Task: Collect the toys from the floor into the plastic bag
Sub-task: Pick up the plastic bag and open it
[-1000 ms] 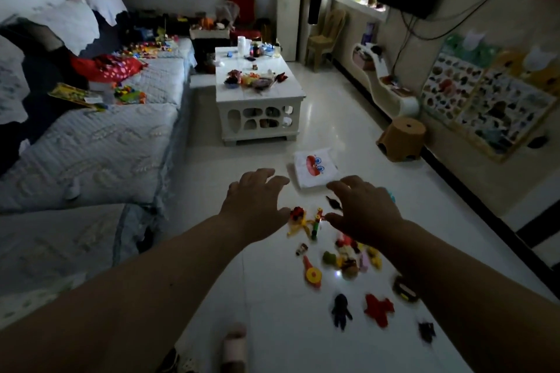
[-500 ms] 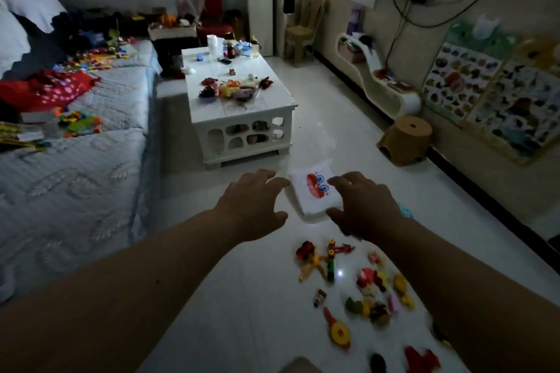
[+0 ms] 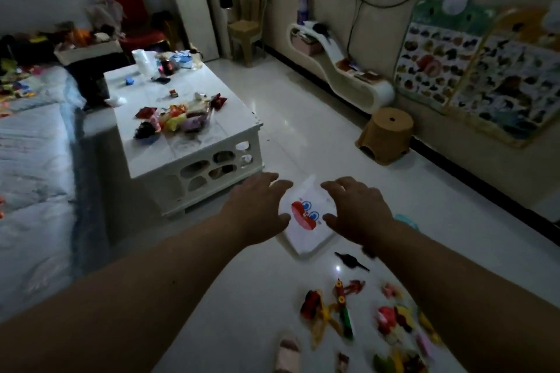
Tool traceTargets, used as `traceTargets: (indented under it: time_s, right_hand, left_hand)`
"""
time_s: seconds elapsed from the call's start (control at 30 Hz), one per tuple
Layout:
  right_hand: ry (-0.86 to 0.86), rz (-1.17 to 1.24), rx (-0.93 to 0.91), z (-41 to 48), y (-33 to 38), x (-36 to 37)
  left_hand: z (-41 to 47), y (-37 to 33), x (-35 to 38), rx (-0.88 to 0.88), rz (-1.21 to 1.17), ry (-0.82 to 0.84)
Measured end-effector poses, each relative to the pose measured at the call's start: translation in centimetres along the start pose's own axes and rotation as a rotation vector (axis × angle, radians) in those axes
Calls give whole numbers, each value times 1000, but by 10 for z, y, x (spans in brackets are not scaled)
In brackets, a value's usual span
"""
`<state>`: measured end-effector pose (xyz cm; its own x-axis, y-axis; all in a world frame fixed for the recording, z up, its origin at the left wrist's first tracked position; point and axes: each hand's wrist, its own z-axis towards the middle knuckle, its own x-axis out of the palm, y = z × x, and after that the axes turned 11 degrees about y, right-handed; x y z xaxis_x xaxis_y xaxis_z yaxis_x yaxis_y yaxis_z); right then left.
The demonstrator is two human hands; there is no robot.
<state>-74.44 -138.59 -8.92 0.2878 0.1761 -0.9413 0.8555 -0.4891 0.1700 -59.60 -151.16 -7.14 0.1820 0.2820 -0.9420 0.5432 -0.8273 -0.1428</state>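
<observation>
I see dim room, white floor (image 3: 303, 130), scattered toys (image 3: 339, 309), bag (image 3: 306, 221) between my spread, empty left hand (image 3: 257, 209) and right hand (image 3: 357, 209), cluttered surface (image 3: 194, 145), bed (image 3: 30, 160).

Plastic bag (image 3: 306, 221): white, lying flat on the floor (image 3: 303, 136), red cartoon print w/ 2 blue eyes facing up, nothing visible inside. Toys are loose on the floor nearer the camera than the bag, none touching it. Small black toy (image 3: 351, 260) lies closest to the bag. Then a red & yellow figure (image 3: 313, 306) just beside a red-green stick toy (image 3: 342, 303). To their right, a blurred red, yellow & pink cluster (image 3: 394, 318); small brown piece (image 3: 343, 360) at the bottom edge.
</observation>
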Motion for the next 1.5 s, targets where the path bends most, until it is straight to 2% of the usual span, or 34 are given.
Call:
traceTargets:
  time_s: [0.23, 0.57, 0.77, 1.0, 1.23, 1.37, 1.5]
  right_hand:
    - [43, 32, 164, 80, -43, -42]
    - [-32, 186, 487, 136, -104, -39]
    - [-72, 306, 761, 206, -103, -26]
    - [-80, 515, 1007, 263, -76, 1]
    - [-7, 590, 1078, 291, -85, 93]
    - [4, 554, 1026, 326, -117, 184]
    - [23, 579, 989, 375, -156, 306]
  left_hand:
    - [125, 6, -42, 123, 28, 42]
    - [303, -21, -53, 496, 180, 124]
    - [407, -14, -51, 756, 231, 202]
    - [474, 28, -47, 948, 299, 326]
    - [516, 23, 39, 1054, 309, 431]
    - [559, 15, 134, 1048, 289, 434]
    - [611, 33, 256, 1027, 326, 411]
